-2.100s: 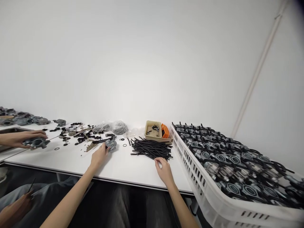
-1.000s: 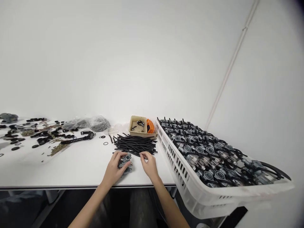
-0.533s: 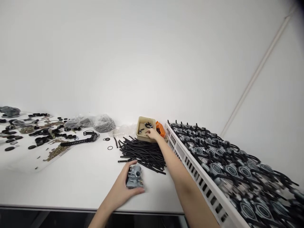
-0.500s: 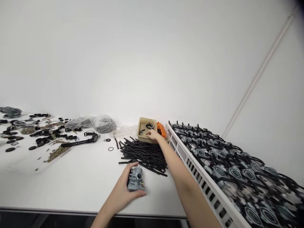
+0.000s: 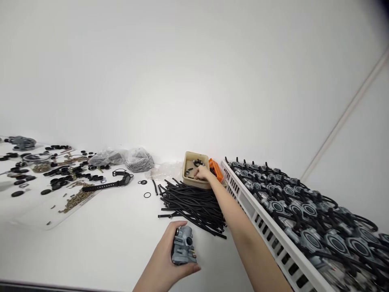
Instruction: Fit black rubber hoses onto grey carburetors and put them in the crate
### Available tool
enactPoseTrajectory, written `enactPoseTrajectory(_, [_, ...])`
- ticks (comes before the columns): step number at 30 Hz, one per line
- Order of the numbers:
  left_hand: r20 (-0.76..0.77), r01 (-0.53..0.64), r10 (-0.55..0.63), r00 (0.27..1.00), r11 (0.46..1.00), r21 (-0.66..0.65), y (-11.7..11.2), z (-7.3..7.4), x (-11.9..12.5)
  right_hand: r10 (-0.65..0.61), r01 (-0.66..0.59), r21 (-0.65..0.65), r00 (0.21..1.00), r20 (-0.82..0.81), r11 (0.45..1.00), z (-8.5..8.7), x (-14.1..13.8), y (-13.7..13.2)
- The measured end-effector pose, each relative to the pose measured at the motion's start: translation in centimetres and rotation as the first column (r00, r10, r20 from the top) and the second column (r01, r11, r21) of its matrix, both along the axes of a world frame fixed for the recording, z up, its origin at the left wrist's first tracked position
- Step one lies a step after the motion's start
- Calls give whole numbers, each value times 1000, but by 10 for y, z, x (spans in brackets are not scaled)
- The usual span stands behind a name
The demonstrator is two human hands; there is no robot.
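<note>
A small grey metal carburetor (image 5: 184, 245) is gripped in my left hand (image 5: 170, 259), fingers behind it and thumb along its lower edge, above the front of the table. My right hand (image 5: 201, 173) reaches into a cream plastic bin (image 5: 187, 156). Its fingers are bent downward among small dark parts; whether they pinch one I cannot make out. Inside the bin, a dark ring-shaped part (image 5: 198, 162) lies behind my fingers. Just in front of the bin is a heap of short black rubber hoses (image 5: 191, 202), with my right forearm passing over its right side.
On the right stands a white slotted crate (image 5: 252, 211) packed with carburetors (image 5: 310, 239). An orange basket (image 5: 216, 169) sits between bin and crate. Leftward lie a black watch (image 5: 124, 179), brass pieces (image 5: 77, 199), black caps (image 5: 57, 180) and plastic bags of parts (image 5: 139, 159).
The view has shifted, so the table's contents appear farther right and slightly lower. My right hand has gone deeper into the bin, fingers now bent down. My left hand still holds the carburetor.
</note>
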State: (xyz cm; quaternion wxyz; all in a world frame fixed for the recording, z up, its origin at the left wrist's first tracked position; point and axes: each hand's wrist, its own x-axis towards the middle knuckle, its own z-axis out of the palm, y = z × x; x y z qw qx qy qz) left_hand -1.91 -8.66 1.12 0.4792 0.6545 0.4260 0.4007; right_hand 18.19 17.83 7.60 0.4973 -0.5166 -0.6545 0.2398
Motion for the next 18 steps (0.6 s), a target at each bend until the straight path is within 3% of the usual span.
enactPoseTrajectory(6, [-18,1,-2,1000,1000,-21,-2,6,1,-27,21,-66,996,-86,998,8,16,-6])
enactPoseTrajectory(8, [-21,-7,7,1000,1000,-10,-2,5,1,-9,-3,-50,970,-241,999,14,16,-14])
enactPoseTrajectory(9, [-22,-14,14,1000,1000,7,-2,4,0,16,-28,-28,929,-370,999,17,16,-19])
enactPoseTrajectory(11, [-21,-26,27,999,998,52,-2,1,-1,87,-81,39,761,-643,996,23,14,-34])
enactPoseTrajectory(14, [-18,-25,27,999,994,108,-1,-3,-1,165,-124,117,524,-836,985,26,11,-66])
enactPoseTrajectory(16, [-16,-24,26,1000,991,133,0,-5,-2,186,-142,134,465,-865,981,21,8,-96])
enactPoseTrajectory(18, [-4,-29,31,1000,985,167,1,-6,-2,187,-167,121,468,-864,978,11,1,-129])
